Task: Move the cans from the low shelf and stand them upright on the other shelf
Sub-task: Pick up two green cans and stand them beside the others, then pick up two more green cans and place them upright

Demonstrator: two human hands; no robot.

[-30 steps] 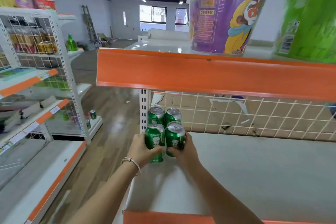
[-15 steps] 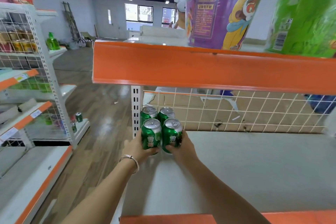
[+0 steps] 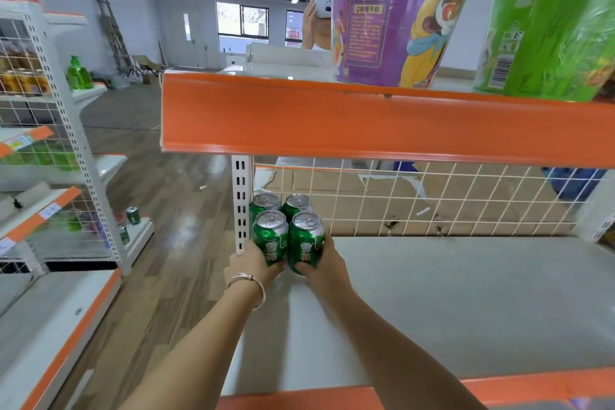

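Note:
Several green cans stand upright at the back left corner of a grey shelf (image 3: 466, 293). My left hand (image 3: 248, 268) grips the front left can (image 3: 270, 236) and my right hand (image 3: 324, 265) grips the front right can (image 3: 306, 241). Behind them, two more cans (image 3: 265, 203) (image 3: 297, 205) stand against the wire grid. Across the aisle, two other green cans (image 3: 133, 215) (image 3: 123, 235) remain on the low shelf (image 3: 139, 236) of the left rack.
An orange-fronted shelf (image 3: 366, 123) hangs just above, carrying a purple noodle tub (image 3: 399, 10) and a green tub (image 3: 549, 33). A white slotted post (image 3: 241, 203) stands left of the cans. A person with a headset (image 3: 317, 20) is behind the rack.
Both hands have pushed the two front cans slightly further back toward the rear pair. The camera has shifted closer and a bit lower.

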